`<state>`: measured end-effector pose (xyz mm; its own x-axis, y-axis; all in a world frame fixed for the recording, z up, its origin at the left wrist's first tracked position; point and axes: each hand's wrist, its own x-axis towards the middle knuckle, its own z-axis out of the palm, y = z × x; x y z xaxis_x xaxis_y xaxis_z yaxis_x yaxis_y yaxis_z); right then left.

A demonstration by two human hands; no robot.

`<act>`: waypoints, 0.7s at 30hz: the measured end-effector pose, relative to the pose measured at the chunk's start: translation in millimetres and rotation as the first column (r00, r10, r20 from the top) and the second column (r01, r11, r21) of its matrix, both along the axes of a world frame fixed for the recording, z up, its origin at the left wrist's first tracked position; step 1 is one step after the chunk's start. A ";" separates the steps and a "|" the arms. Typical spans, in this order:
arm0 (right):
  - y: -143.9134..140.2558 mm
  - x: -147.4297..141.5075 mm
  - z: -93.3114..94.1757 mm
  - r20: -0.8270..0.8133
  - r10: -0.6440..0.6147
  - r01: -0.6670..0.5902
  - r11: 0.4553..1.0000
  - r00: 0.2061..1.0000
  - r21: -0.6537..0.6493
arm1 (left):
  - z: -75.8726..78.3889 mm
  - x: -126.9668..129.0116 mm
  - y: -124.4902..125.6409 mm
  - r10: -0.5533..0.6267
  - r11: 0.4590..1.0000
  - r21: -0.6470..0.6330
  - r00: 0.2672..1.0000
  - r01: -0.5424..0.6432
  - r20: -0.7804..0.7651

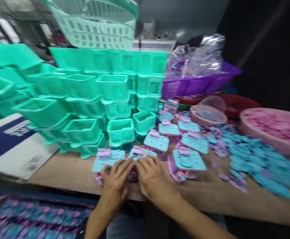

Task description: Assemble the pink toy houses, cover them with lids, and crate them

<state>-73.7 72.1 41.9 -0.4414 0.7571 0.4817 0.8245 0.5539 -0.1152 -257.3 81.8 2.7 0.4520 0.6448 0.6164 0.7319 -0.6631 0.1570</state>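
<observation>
At the near edge of the table, the left hand and right hand meet over one toy, a pink body under a light blue lid. Both sets of fingers are curled onto it, pinching its front; motion blur hides the exact grip. Because the toy sits so close to the table edge, a slip of the fingers could push it off toward the lap, or pop the lid loose. A second toy lies touching the left hand and could be nudged aside. Below the edge, at near left, a tray holds purple and blue pieces.

Farther right, more lidded toys stand in loose rows beside scattered blue lids; a sweeping arm could knock these over. At left lies a box with a label too blurred to read. Behind, teal tubs are piled high and look liable to topple forward. Beyond them are a purple basket and a pink bowl.
</observation>
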 end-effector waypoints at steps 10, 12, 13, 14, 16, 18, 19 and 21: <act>-82.0 209.7 -13.6 -0.198 -0.580 0.611 0.774 0.790 0.167 | 15.8 25.1 -15.1 -0.082 0.986 0.158 0.978 0.052 0.194; -82.6 256.6 -27.8 -0.041 -0.718 0.712 0.678 0.695 0.180 | 20.8 41.1 -21.2 -0.118 0.977 0.204 0.962 0.068 0.245; -80.3 273.2 -33.2 0.008 -0.750 0.738 0.651 0.661 0.178 | 22.1 48.0 -22.8 -0.142 0.971 0.220 0.959 0.088 0.246; -77.2 285.2 -36.8 0.041 -0.767 0.752 0.637 0.640 0.168 | 22.3 53.4 -23.5 -0.166 0.967 0.230 0.957 0.110 0.239; -71.8 296.8 -37.6 0.084 -0.771 0.757 0.636 0.631 0.146 | 19.6 58.6 -24.2 -0.194 0.966 0.215 0.956 0.146 0.221; -70.8 296.2 -30.9 0.099 -0.752 0.739 0.659 0.652 0.141 | 14.7 56.1 -26.9 -0.173 0.974 0.181 0.961 0.135 0.218; -72.2 292.7 -25.8 0.066 -0.733 0.719 0.678 0.677 0.152 | 12.4 52.5 -29.7 -0.154 0.979 0.165 0.964 0.119 0.218; -75.2 281.1 -15.9 -0.073 -0.652 0.653 0.738 0.755 0.168 | 9.2 43.2 -37.6 -0.108 0.987 0.141 0.963 0.074 0.247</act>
